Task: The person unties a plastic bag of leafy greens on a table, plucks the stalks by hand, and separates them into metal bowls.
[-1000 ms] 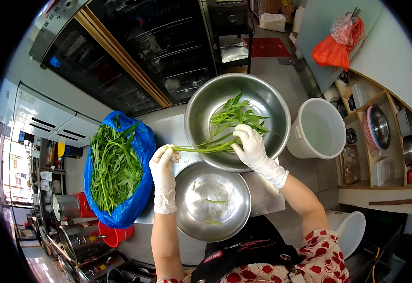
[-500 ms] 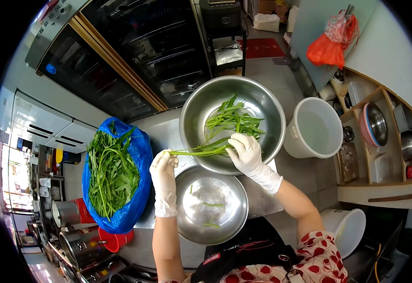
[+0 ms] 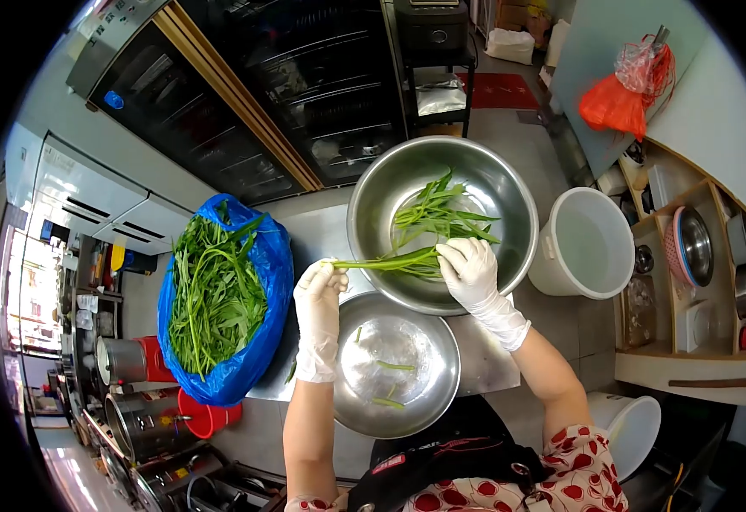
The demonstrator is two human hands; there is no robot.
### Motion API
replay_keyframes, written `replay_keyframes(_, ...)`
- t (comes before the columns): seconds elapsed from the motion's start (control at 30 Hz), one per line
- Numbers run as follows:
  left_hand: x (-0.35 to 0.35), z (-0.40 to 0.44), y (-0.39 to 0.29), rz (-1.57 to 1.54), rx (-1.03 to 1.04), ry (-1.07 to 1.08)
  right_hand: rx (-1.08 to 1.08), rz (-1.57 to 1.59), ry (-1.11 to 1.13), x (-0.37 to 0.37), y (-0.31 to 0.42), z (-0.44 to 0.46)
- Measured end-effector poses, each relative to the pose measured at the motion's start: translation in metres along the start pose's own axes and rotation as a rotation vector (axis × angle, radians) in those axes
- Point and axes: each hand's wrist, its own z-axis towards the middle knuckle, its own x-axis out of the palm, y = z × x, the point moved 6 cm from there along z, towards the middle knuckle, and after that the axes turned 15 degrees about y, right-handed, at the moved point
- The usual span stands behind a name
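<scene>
Between my two white-gloved hands, several green stems (image 3: 381, 263) stretch over the near rim of the large steel bowl (image 3: 513, 183). My left hand (image 3: 320, 282) is closed on the stem ends at the left. The fingers of my right hand (image 3: 468, 264) are closed round the leafier part. Leafy greens (image 3: 441, 209) lie inside the large bowl. Just nearer to me, a shallower steel basin (image 3: 428, 392) holds several short stem pieces (image 3: 396, 366). A blue plastic bag (image 3: 272, 256) full of long leafy greens (image 3: 219, 299) stands at the left.
A metal table (image 3: 488, 367) bears the bowls. At the right are a white bucket (image 3: 590, 243) with liquid and a wooden shelf (image 3: 688, 341) with bowls. Another white bucket (image 3: 637, 435) stands lower right, and a red bucket (image 3: 206, 416) lower left. A glass-door cabinet (image 3: 304, 77) is behind.
The whole view has shifted, with the bowls and bag now further right. My right hand has moved slightly away from my left along the stems. Both hands still hold them.
</scene>
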Motion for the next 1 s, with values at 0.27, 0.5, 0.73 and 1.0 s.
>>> replay_keyframes(0.27,-0.002,-0.007,0.013,0.035,0.062,-0.236,0.326,0.588,0.092,0.013,-0.028,-0.004)
replay_keyframes(0.5,0.002,-0.011,0.002,0.207,0.095,-0.267,0.721,1.26,-0.148,0.017,-0.098,-0.019)
replay_keyframes(0.73,0.034,-0.01,0.003,0.338,0.081,-0.107,0.15,0.628,0.49,-0.005,0.024,0.037)
replay_keyframes(1.0,0.042,-0.016,0.006,0.38,0.04,-0.078,0.206,0.729,0.571,0.034,0.018,0.019)
